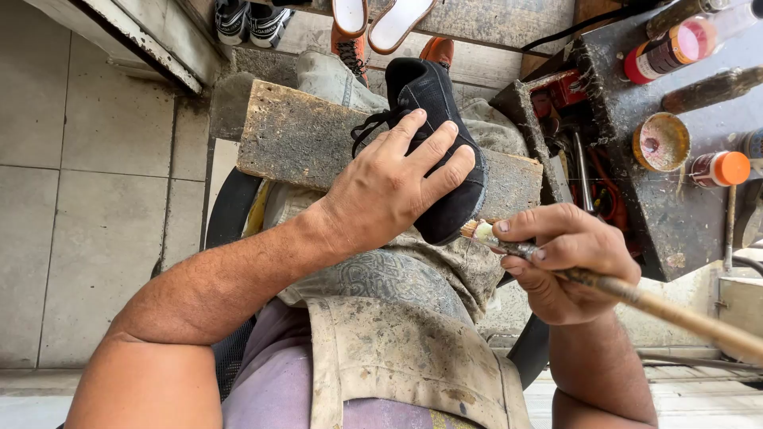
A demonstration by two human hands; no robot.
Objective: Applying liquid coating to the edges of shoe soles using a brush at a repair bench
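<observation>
1. the left hand (389,187) lies palm down over the black shoe (441,151), fingers spread across its upper and pressing it onto a rough wooden board (298,135) laid across the person's lap.
2. the right hand (568,258) has its grip closed around a long wooden-handled brush (612,287); thumb and fingers pinch it just behind the bristles, and the handle runs off to the lower right.
3. the brush tip sits at the near end of the shoe, touching or just beside the sole edge; which of the two cannot be told.
4. the shoe's long axis runs away from the person, near end toward the body, laces at the far end. it lies up and to the left of the right hand, so the right hand is nearer that end while the left covers the middle.
5. to the right stands a grimy worktop (675,214) carrying an open round tin (661,141), an orange-capped bottle (719,168) and a red bottle (669,49), with a tool compartment beside it.
6. grey floor tiles (79,183) lie to the left; other shoes (248,20) rest at the top.
</observation>
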